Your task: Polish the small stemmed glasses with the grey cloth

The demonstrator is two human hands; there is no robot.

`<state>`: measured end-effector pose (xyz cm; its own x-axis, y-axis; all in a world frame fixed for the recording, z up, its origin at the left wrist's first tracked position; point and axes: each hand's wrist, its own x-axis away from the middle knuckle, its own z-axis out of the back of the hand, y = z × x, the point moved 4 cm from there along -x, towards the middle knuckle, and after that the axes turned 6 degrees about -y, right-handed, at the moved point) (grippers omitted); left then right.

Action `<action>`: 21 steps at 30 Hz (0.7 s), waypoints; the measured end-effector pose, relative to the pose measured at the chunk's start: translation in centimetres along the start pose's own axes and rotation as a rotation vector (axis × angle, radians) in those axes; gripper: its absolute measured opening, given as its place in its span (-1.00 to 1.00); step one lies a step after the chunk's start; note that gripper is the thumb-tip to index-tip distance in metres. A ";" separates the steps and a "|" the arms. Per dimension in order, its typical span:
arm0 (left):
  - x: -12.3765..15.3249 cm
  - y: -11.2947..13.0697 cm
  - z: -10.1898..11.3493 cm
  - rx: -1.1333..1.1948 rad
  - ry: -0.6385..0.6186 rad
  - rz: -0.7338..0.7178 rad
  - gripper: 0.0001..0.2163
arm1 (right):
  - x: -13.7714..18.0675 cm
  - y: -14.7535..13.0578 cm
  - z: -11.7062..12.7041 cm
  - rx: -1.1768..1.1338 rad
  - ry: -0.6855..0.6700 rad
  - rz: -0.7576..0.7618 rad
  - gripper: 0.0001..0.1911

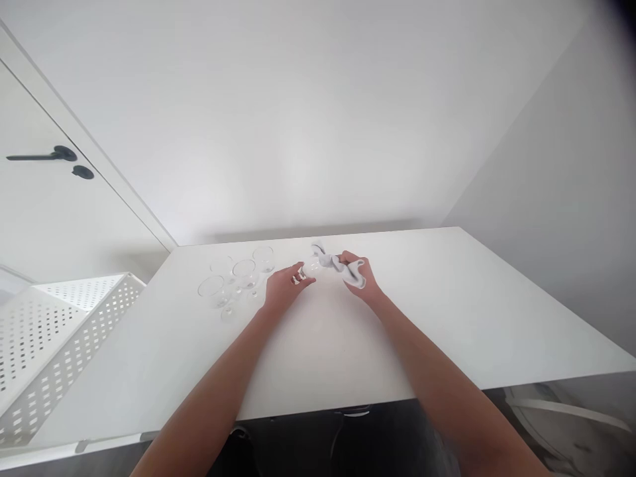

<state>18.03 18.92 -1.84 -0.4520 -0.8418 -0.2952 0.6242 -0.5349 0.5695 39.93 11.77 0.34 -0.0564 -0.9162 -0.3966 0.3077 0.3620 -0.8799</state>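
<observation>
My left hand (287,282) is closed around a clear glass (312,267) above the middle of the white table. A crumpled pale grey cloth (354,273) is gripped in my right hand (366,273), and its far end reaches over to the glass. The lower part of the held glass is hard to make out against the white surface. Left of my left hand stand several clear glasses (244,270) close together, with round bowls and open rims facing up.
The white table (318,358) backs onto a plain wall (308,119). At the left stands a white perforated rack or basket (54,331), below a door with a black handle (37,157). Dark objects (303,444), partly hidden, lie below the table's near edge.
</observation>
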 end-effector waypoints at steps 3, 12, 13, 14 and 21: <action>0.3 0.2 -0.5 -0.107 0.017 -0.129 -0.56 | 0.3 -0.2 -0.5 -0.050 -0.133 -0.058 -0.73; 1.0 0.8 -0.5 -0.151 0.123 -0.374 -0.61 | 0.5 -0.7 -1.6 -0.333 -0.339 -0.120 -0.36; 0.9 0.9 -0.3 -0.135 0.147 -0.356 -0.60 | 0.4 -0.4 -1.6 -0.342 -0.305 -0.098 -0.35; 0.8 0.9 -0.2 -0.121 0.163 -0.338 -0.59 | 0.3 -0.1 -1.7 -0.338 -0.265 -0.080 -0.35; 0.6 0.5 -0.3 -0.092 0.167 -0.275 -0.61 | 0.1 0.1 -2.0 -0.141 -0.261 0.002 -0.40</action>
<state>18.23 18.10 -1.92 -0.5050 -0.6615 -0.5544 0.5518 -0.7414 0.3819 38.04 12.06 -0.27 0.1960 -0.9219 -0.3342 0.1713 0.3677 -0.9140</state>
